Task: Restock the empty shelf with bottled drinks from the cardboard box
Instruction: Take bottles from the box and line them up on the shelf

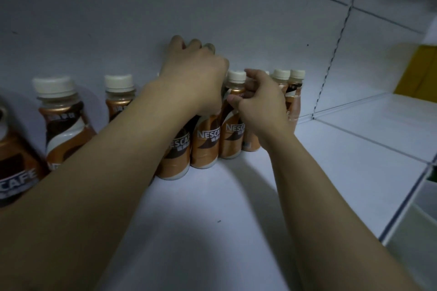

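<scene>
Several brown-and-white Nescafé coffee bottles with cream caps stand along the back of the white shelf (236, 196). My left hand (194, 78) lies over the tops of two front bottles (205, 144), fingers curled downward, and their caps are hidden under it. My right hand (260, 101) curls thumb and fingers round the neck of the neighbouring bottle (233, 134). Two more bottles (294, 87) stand behind that hand at the right end of the row. Others (63, 125) stand apart at the left. The cardboard box is out of view.
The white back wall (142, 7) rises right behind the bottles. A slotted upright (331, 59) divides this bay from the neighbouring shelf (378, 120) on the right, where a yellow object (418, 71) stands at the back. The shelf's front edge (402, 201) runs along the lower right.
</scene>
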A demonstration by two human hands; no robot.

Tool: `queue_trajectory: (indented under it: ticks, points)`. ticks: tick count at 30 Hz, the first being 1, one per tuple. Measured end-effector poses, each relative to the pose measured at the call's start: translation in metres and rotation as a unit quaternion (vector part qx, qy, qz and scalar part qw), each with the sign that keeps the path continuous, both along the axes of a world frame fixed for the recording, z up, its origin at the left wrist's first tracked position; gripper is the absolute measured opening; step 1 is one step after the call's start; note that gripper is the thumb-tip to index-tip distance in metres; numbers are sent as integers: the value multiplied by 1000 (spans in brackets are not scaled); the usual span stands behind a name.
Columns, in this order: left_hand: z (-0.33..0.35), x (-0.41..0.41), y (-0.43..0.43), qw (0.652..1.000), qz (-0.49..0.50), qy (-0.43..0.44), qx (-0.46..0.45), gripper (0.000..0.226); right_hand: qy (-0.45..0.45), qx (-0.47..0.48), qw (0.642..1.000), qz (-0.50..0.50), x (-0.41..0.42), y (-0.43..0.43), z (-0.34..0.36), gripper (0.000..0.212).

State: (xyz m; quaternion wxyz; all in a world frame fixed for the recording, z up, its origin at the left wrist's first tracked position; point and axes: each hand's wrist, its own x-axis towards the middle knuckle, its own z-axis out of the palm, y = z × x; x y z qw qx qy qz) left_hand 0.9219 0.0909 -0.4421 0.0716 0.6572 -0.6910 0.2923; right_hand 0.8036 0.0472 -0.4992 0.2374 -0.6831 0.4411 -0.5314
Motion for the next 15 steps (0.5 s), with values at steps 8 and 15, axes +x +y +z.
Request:
queue_trajectory:
  ticks: [8,15]
  points:
    - [3,-3,2,997,-58,45,-28,69,-85,-61,990,-93,-28,-11,50,36]
    - [-7,-12,-10,994,-100,23,-36,50,71,-72,981,-167,-51,-36,8,48]
